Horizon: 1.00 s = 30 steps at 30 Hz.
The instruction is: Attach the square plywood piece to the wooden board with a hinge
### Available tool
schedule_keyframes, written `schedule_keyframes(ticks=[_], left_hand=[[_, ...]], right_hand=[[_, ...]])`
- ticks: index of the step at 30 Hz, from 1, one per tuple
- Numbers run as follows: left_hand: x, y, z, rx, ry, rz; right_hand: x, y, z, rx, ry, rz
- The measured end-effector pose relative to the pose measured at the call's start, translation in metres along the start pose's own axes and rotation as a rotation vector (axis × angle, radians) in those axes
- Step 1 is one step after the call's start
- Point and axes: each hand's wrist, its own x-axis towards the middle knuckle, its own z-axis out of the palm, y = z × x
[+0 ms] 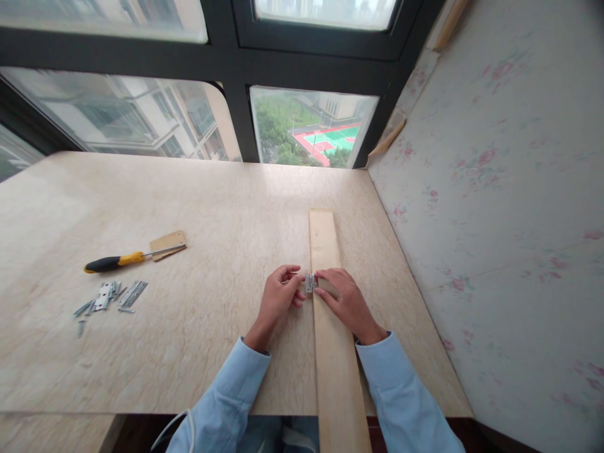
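Presumably aligning, the right hand (346, 298) pinches a silver metal hinge (309, 284) against a pale wooden plank (338, 365). Left hand (279, 293): can't tell its hold.

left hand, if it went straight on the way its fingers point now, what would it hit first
Likely the metal hinge, right by the fingertips of the left hand; contact is hard to tell. Beyond it: the right hand and wooden board.
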Motion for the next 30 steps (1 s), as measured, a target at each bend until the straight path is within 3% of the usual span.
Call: schedule_keyframes(ticks=[8, 15, 22, 27, 30], left_hand=[[-0.008, -0.004, -0.003, 0.023, -0.155, 0.104], [-0.005, -0.009, -0.004, 0.024, -0.111, 0.146], [-0.006, -0.016, -0.005, 0.256, -0.135, 0.270], [-0.005, -0.020, 0.000, 0.416, -0.065, 0.390], [-0.005, -0.020, 0.003, 0.429, -0.022, 0.390]], right_hand=[[0.000, 0.000, -0.001, 0.009, -0.004, -0.001], [0.000, 0.001, -0.002, 0.013, -0.023, -0.004], [0.000, -0.001, -0.002, 0.018, -0.032, -0.005], [-0.001, 0.000, -0.001, 0.030, -0.028, -0.013], [-0.002, 0.001, -0.001, 0.037, -0.029, -0.008]])
